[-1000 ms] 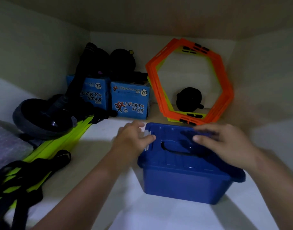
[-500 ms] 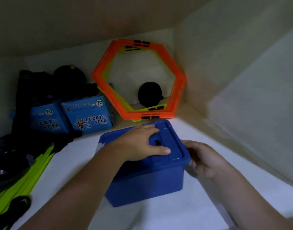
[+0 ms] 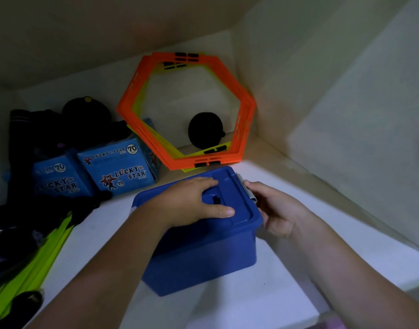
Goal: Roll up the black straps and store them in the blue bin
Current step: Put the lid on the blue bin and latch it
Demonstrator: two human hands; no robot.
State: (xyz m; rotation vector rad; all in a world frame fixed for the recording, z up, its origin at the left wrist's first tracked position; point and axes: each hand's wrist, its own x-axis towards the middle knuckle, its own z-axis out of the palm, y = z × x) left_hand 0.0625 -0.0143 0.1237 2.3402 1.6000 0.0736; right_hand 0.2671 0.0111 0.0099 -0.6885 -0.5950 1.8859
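The blue bin (image 3: 203, 255) stands on the white shelf with its blue lid on. My left hand (image 3: 191, 203) lies flat on top of the lid, fingers spread over the recessed handle. My right hand (image 3: 274, 210) is at the bin's right end, its fingers on the grey latch (image 3: 247, 189) at the lid's edge. Black straps with yellow-green bands (image 3: 25, 269) lie in a loose heap at the left edge, partly cut off by the frame.
Orange and yellow hexagon rings (image 3: 187, 110) lean against the back wall, with a black round object (image 3: 204, 131) behind them. Two blue Lucky Star boxes (image 3: 118, 172) and black gear (image 3: 82, 112) sit at the back left. The shelf's side wall rises at the right.
The view swung right and closer. My left hand went from the lid's left end to its top; my right hand moved from the top of the lid to the latch on the right end.
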